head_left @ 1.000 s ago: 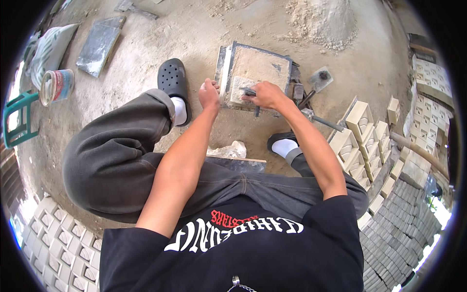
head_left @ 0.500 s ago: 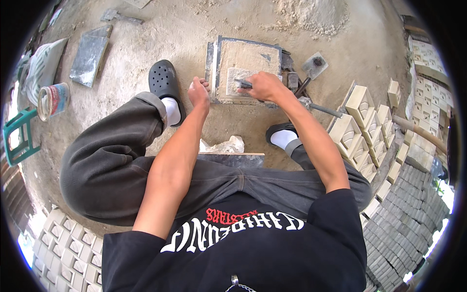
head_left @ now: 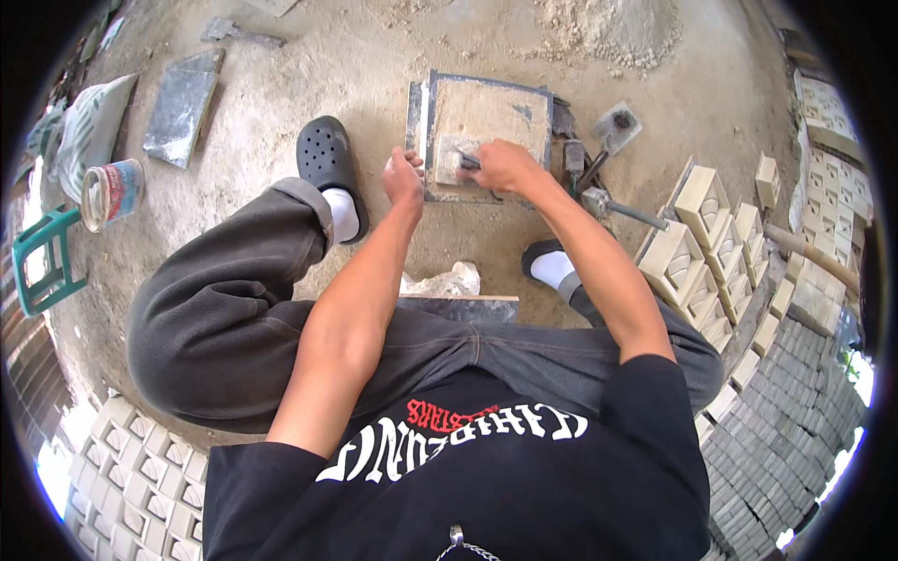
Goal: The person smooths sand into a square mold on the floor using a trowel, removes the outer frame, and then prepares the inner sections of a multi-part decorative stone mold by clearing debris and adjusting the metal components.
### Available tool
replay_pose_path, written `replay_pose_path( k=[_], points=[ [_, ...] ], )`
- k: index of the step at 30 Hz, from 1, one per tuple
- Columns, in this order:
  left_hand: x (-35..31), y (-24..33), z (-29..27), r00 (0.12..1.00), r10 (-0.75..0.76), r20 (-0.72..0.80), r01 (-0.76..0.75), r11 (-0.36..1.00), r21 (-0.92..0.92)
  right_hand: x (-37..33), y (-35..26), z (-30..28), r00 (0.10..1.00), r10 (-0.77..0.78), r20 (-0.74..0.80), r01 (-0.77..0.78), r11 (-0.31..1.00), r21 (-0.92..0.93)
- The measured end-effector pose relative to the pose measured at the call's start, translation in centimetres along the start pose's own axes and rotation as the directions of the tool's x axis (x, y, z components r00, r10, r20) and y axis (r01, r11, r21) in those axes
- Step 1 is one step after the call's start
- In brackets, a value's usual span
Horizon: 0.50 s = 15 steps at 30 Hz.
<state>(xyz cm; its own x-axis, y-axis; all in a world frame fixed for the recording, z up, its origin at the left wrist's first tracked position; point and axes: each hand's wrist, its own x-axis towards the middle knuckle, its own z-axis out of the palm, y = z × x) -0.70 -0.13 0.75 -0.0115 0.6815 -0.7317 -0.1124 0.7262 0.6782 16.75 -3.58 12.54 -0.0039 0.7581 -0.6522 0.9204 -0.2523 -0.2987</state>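
My right hand (head_left: 508, 168) is closed round the dark handle of a flat trowel (head_left: 447, 170), whose pale-crusted plate lies on the near left part of a square metal mould (head_left: 538, 90). Sandy tan mix (head_left: 482, 112) fills the mould almost to its rim, with a small dark patch showing at the upper right. Beside the mould's left edge is my left hand (head_left: 403, 178), its fingers curled into a loose fist; nothing shows in it.
Right of the mould lie metal tools and a small dirty plate (head_left: 617, 127). Patterned cast blocks (head_left: 702, 243) are stacked farther right. A hammer (head_left: 241, 35), a dark slab (head_left: 183, 107), a paint bucket (head_left: 112, 194) and a green stool (head_left: 49, 262) are at left. A powder heap (head_left: 613, 28) lies beyond.
The whole view has shifted slightly, so everything sits a little farther right. My right hand keeps its hold on the trowel, which stays on the near part of the mix; its plate looks more tilted.
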Motion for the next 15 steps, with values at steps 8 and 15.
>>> replay_pose_path(
  k=[8,15],
  points=[
    [-0.5,0.3,1.1,0.967,0.248,-0.049,-0.22,0.92,0.324,0.7,-0.5,-4.5,0.997,0.015,-0.073,-0.004,0.989,0.15],
    [-1.8,1.6,2.0,0.967,0.248,-0.051,-0.185,0.829,0.527,3.8,0.7,-2.6,0.998,0.069,-0.011,-0.069,0.998,-0.001]
  ],
)
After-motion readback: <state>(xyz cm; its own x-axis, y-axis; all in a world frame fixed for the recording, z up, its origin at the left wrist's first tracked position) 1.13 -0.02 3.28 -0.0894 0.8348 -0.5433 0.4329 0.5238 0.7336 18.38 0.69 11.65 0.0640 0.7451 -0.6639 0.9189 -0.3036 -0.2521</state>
